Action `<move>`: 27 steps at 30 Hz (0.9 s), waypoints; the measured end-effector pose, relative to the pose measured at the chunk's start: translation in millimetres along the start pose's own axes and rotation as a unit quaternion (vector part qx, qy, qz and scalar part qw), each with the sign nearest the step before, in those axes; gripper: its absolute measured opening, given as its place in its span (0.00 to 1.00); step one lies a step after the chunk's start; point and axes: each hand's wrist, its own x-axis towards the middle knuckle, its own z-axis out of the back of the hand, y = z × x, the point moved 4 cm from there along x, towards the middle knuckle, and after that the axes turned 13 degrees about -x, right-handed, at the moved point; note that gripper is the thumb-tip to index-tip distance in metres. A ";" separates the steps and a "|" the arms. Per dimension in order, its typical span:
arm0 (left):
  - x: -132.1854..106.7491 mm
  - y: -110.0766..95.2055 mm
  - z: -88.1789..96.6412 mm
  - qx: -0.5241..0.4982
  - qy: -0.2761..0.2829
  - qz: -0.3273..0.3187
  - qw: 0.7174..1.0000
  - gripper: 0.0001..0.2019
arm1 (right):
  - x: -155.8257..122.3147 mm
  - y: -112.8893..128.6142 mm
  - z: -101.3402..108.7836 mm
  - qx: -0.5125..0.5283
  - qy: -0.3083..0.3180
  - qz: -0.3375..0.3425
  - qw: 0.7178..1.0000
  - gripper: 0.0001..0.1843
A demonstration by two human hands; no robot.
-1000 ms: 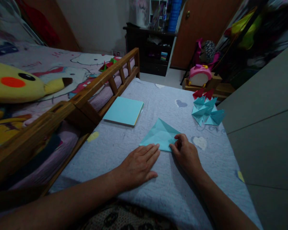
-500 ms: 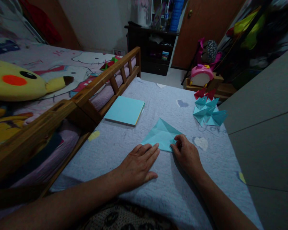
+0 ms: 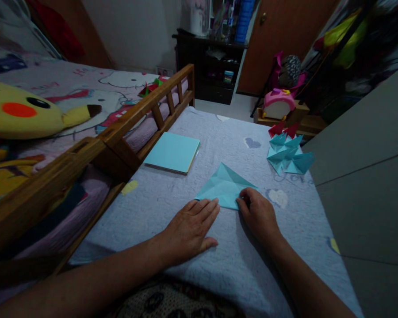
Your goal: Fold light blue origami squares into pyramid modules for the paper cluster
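Observation:
A creased sheet of light blue origami paper lies in front of me with one point facing away and a straight edge towards me. My left hand rests flat, fingers stretched out, its fingertips on the paper's near left edge. At the near right side, my right hand pinches the paper's edge between thumb and curled fingers. That pinched corner is partly hidden by the fingers. Beyond the left hand sits a stack of square blue paper. Folded blue paper pieces stand at the far right.
Red folded paper stands behind the blue pieces. A wooden bed rail borders the cloth-covered surface on the left. Past the rail lies a yellow plush toy. A pale cabinet panel rises close on the right.
My right hand's fingers have drawn slightly closer together and lower at the paper's edge. The left hand and the paper have hardly moved.

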 end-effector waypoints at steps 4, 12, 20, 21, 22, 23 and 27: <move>-0.9 0.4 -0.8 0.002 0.000 0.003 1.000 0.34 | -0.2 -0.4 -0.3 0.006 -0.004 -0.001 1.000 0.08; -1.0 0.2 -1.3 -0.004 0.000 0.010 1.000 0.34 | 0.0 0.5 -0.1 -0.010 -0.007 -0.006 1.000 0.07; -1.2 -0.2 0.2 -0.021 -0.019 0.001 1.000 0.34 | 0.2 0.7 1.3 0.004 -0.009 0.002 1.000 0.07; -1.3 -0.1 0.1 -0.023 -0.021 0.000 1.000 0.34 | 0.2 0.5 1.4 0.007 -0.011 0.001 1.000 0.07; -1.4 0.1 0.0 -0.024 -0.022 0.000 0.999 0.33 | 0.1 0.4 1.4 0.009 -0.011 0.000 1.000 0.07; -1.5 0.2 0.0 -0.024 -0.022 0.000 0.999 0.33 | 0.1 0.2 1.2 0.011 -0.011 -0.001 1.000 0.07; -1.1 -0.4 0.8 -0.024 -0.018 0.001 1.000 0.33 | 0.1 -0.8 -0.6 0.014 0.002 -0.011 1.000 0.06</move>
